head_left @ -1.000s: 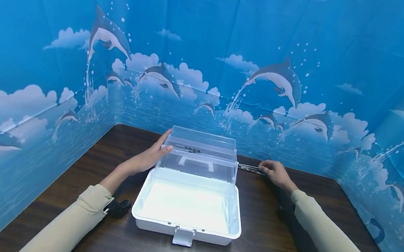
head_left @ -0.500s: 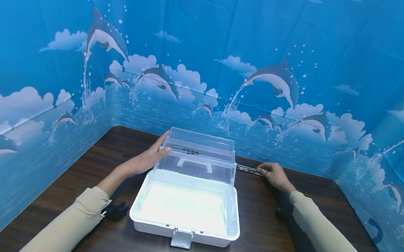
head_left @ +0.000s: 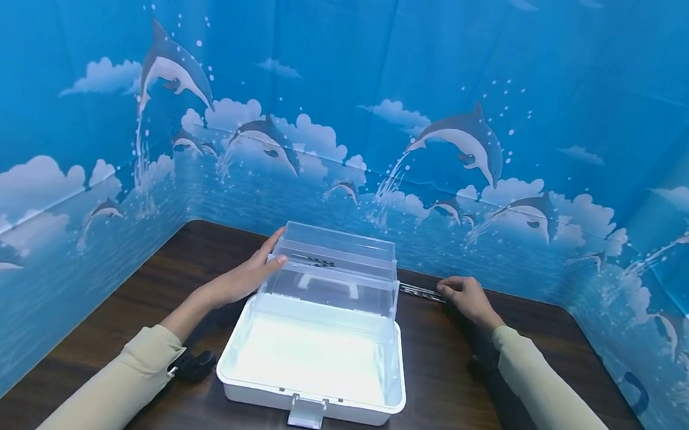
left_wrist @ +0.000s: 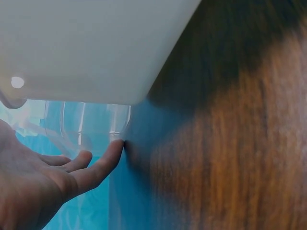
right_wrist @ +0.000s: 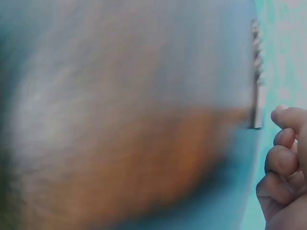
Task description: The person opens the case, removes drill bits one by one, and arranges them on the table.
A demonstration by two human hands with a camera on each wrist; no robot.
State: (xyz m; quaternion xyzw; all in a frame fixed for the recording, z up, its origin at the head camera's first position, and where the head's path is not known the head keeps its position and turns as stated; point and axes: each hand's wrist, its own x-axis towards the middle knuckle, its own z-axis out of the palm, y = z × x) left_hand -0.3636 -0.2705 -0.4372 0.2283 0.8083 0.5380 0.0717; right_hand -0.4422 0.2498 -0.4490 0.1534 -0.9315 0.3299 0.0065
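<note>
A white box [head_left: 242, 397] stands with its translucent lid [head_left: 343, 232] raised and a translucent tray [head_left: 358, 264] lifted out behind the base. A few drill bits [head_left: 320, 263] lie in that tray. My left hand [head_left: 240, 281] rests against the tray's left end, its thumb at the front edge; in the left wrist view its fingers are spread fairly straight. Right of the box, several drill bits [head_left: 422, 293] lie on the table. My right hand [head_left: 466, 297] is at their right ends, fingers loosely bent. In the right wrist view, a small gap separates one drill bit [right_wrist: 258, 91] from the fingertips.
The dark wood-grain table [head_left: 445, 401] runs back to a blue dolphin-print curtain [head_left: 342, 105] on several sides. A white latch [head_left: 306, 412] hangs open at the box's front. A black device [head_left: 194, 366] is strapped to the left wrist.
The head view has shifted slightly, so the box sits a little lower and further left. Both hands stay in nearly the same places beside the tray and the drill bits.
</note>
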